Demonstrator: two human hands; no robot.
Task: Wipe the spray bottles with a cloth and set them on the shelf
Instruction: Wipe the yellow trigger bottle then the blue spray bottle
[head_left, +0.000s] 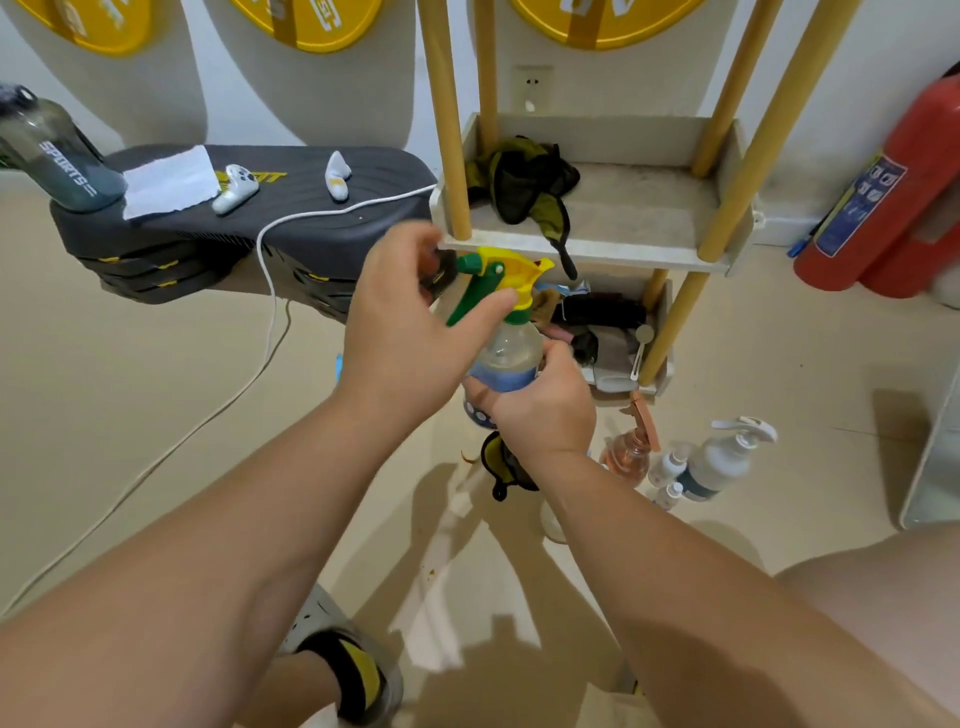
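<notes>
Grip of right hand (540, 410) wraps the spray bottle (506, 358); left hand (405, 322) pinches its yellow sprayer head.

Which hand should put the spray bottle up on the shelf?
The right hand, probably: it grips the spray bottle round its body, near the shelf. The left hand only pinches its top.

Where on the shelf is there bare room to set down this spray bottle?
The upper tier is bare on its right half, bordered on the left by the dark green fabric bundle. The lower tier is crowded with small items.
</notes>
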